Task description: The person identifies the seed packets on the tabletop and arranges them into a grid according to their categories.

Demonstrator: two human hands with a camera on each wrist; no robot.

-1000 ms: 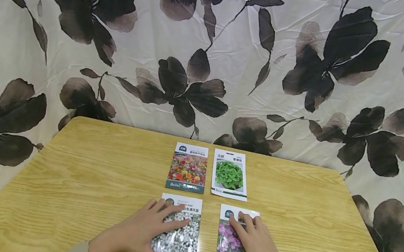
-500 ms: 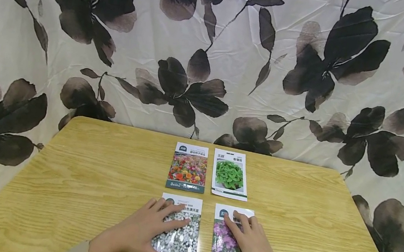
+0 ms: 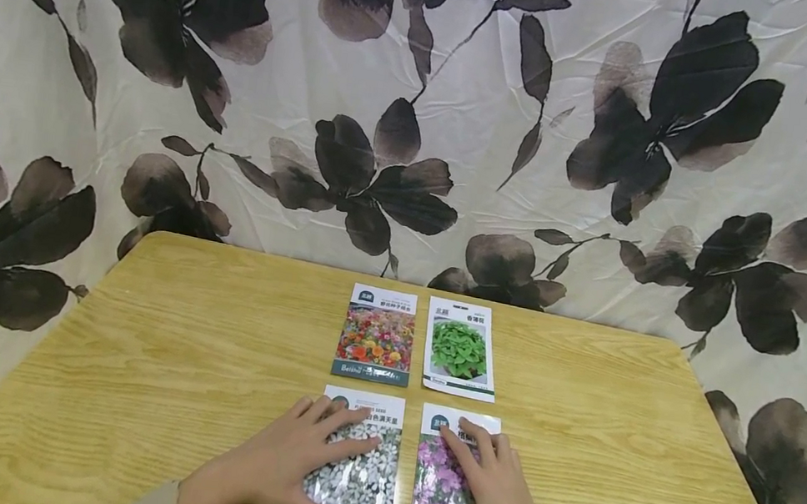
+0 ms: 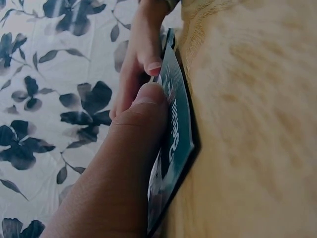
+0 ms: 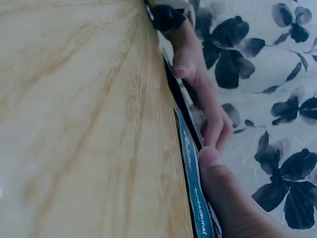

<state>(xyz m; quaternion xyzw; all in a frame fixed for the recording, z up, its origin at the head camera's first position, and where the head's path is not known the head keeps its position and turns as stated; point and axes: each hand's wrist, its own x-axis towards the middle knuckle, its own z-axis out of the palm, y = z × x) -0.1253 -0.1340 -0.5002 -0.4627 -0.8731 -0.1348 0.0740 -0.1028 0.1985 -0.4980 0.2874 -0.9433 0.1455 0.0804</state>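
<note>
My left hand (image 3: 283, 460) rests with spread fingers on a seed packet with white flowers (image 3: 376, 476), its thumb near the packet's lower edge. To the right, my right hand (image 3: 497, 499) lies over a seed packet with purple flowers (image 3: 437, 470), fingertips near the top and thumb at the lower left. A narrow gap separates these two packets. In the left wrist view, the left thumb (image 4: 143, 106) presses on the teal bottom band of the white-flower packet (image 4: 181, 126). The right thumb (image 5: 213, 168) touches the purple-flower packet (image 5: 193, 173) in the right wrist view.
Beyond the hands, a mixed-flower seed packet (image 3: 375, 337) and a green-leaf seed packet (image 3: 459, 350) lie side by side. All sit on a wooden table (image 3: 173, 341). A floral cloth (image 3: 257, 91) hangs behind its far edge.
My right hand has slid the purple-flower packet to the left, closer to the white-flower packet. The left hand and the other packets have stayed in place.
</note>
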